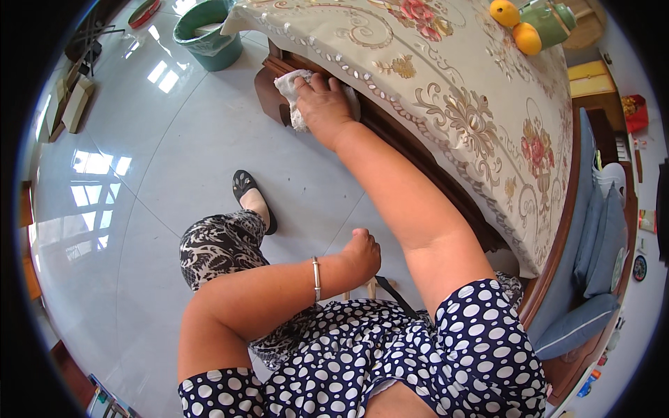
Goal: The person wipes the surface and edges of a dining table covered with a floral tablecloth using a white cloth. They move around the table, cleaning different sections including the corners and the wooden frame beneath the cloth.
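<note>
My right hand [322,104] presses a white cloth [291,97] against the dark wooden frame [390,136] of a table, just under the hanging edge of a cream embroidered tablecloth [453,90]. My left hand [362,254] is closed in a fist and rests near my knee, with nothing visible in it. A silver bangle [316,279] sits on that wrist. My right arm stretches forward across the middle of the view.
A green bucket [208,35] stands on the glossy grey tiled floor [139,209] beyond the table corner. Two oranges [516,26] and a green teapot [554,21] sit on the tablecloth. A wooden bench with blue cushions [592,237] runs along the right.
</note>
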The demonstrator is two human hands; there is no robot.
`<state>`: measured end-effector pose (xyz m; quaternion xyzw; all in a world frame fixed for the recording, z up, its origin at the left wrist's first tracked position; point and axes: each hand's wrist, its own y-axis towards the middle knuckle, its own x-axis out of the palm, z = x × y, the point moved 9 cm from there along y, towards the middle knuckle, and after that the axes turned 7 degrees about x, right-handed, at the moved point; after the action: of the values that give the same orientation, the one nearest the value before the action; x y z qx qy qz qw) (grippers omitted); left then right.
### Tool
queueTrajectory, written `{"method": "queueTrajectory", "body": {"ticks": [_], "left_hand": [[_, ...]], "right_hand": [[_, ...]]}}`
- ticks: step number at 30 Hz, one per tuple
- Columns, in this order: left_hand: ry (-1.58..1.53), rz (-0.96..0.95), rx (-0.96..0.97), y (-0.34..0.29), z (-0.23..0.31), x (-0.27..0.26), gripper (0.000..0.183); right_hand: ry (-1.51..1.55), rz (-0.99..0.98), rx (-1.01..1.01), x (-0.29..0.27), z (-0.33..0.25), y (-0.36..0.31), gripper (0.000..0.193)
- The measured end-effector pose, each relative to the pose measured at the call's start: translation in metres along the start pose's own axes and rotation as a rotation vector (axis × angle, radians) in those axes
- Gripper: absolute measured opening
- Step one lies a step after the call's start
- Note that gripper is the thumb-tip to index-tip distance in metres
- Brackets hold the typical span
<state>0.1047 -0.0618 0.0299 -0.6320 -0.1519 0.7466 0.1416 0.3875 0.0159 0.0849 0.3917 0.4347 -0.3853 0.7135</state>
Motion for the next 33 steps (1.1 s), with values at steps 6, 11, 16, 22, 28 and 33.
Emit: {"method": "queueTrajectory", "body": {"ticks": [6, 11, 16, 22, 28, 33], "left_hand": [[0.009, -0.017, 0.009, -0.002, -0.007, -0.006, 0.018], [-0.026, -0.03, 0.043, -0.002, -0.004, 0.0, 0.017], [-0.04, -0.037, 0.056, -0.004, -0.005, -0.004, 0.016], [-0.046, -0.047, 0.069, -0.003, -0.004, 0.001, 0.016], [-0.057, -0.064, 0.103, -0.003, 0.006, 0.004, 0.017], [-0.045, -0.045, 0.116, -0.006, 0.006, 0.002, 0.017]], "right_hand": [[0.078, 0.065, -0.057, -0.004, 0.027, -0.07, 0.02], [0.055, -0.03, 0.006, -0.008, 0.064, -0.165, 0.02], [0.011, -0.116, 0.107, -0.018, 0.109, -0.276, 0.025], [-0.043, -0.366, 0.188, -0.03, 0.159, -0.396, 0.027], [-0.022, -0.391, 0.214, -0.023, 0.17, -0.417, 0.013], [-0.026, -0.307, 0.255, -0.022, 0.165, -0.402, 0.009]]}}
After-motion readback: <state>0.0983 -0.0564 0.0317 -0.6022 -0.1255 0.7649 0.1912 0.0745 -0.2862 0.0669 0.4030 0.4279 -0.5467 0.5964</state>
